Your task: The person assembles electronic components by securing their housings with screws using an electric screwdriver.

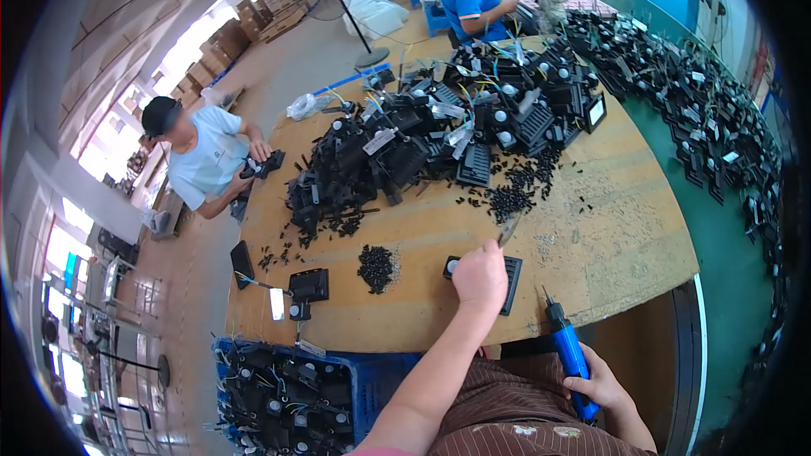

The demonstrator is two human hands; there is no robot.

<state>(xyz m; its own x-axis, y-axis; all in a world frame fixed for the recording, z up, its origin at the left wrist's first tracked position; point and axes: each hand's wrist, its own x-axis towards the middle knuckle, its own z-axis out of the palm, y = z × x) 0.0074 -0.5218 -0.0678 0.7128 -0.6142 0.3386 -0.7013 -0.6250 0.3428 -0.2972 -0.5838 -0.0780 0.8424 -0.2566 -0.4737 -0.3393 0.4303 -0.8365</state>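
Snugly, the right hand [601, 384] wraps a blue, black-nosed screwdriver [572, 356]; the left hand [481, 277] pinches a strip [508, 230].

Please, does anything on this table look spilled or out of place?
Possibly: small pale pieces lie scattered across the tabletop beyond the blue electric screwdriver, whereas one pile of small black parts is gathered compactly. They could be spilled; no damage is evident.

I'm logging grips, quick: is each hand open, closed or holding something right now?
Left hand: closed, apparently pinching a thin strip.
Right hand: closed, holding the blue driver.
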